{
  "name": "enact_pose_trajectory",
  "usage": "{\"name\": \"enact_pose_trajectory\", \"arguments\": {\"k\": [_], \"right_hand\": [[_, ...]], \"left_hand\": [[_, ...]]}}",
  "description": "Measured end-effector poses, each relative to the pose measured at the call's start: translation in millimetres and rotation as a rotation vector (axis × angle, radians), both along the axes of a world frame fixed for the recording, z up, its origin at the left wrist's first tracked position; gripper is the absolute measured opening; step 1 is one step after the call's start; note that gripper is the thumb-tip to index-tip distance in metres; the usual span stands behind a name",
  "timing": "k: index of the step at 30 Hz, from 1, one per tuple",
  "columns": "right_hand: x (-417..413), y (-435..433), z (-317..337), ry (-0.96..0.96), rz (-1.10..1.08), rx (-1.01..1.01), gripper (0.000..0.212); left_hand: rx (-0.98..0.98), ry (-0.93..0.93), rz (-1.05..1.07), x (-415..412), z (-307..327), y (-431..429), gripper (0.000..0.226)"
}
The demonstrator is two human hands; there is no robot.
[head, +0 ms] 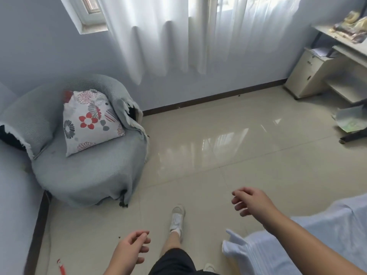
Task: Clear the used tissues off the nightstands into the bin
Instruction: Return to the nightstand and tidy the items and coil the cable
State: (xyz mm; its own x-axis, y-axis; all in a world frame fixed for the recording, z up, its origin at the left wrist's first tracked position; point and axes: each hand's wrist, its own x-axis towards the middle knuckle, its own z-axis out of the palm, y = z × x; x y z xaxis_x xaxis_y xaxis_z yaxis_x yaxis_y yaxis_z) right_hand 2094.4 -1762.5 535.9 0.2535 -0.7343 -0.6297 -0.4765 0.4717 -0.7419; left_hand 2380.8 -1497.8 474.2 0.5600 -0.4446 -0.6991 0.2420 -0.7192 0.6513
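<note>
1. We see our left hand [132, 247] and right hand [250, 201] loosely curled, grasping nothing, over glossy beige tiles [238, 155].
2. A round chair [89, 171] wears ribbed grey cloth beneath a floral cushion [90, 122].
3. Tissues, bin: unseen.

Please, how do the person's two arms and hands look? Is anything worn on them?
Both forearms are bare as far as the picture shows: no sleeves, no gloves, no watch, no rings visible. The left hand and right hand are uncovered. Lower down, the person wears black shorts and white shoes.
</note>
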Motion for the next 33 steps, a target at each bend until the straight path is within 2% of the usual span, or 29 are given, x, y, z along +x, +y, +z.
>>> {"name": "enact_pose_trajectory", "arguments": {"k": [6,13,17,23,27,33], "right_hand": [[43,-89,-8,0.04,-0.098,-0.025,0.018],[-10,-118,-25,0.08,-0.455,0.089,0.018],[-55,-110,-53,0.089,-0.712,0.205,0.017],[-122,-143,-81,0.061,-0.993,0.337,0.021],[-176,-214,-69,0.063,-1.055,0.326,0.019],[-263,-372,-22,0.079,-1.051,0.135,0.02]], "left_hand": [[-0.025,0.019,-0.134,82,-13,-145,0.014],[-0.065,0.003,-0.509,102,16,-364,0.017],[-0.071,-0.002,-0.692,60,17,-484,0.017],[-0.049,0.048,-0.891,-58,9,-640,0.017],[-0.039,0.055,-0.968,-125,15,-712,0.016],[0.031,0.017,-1.075,-175,20,-789,0.015]]}}
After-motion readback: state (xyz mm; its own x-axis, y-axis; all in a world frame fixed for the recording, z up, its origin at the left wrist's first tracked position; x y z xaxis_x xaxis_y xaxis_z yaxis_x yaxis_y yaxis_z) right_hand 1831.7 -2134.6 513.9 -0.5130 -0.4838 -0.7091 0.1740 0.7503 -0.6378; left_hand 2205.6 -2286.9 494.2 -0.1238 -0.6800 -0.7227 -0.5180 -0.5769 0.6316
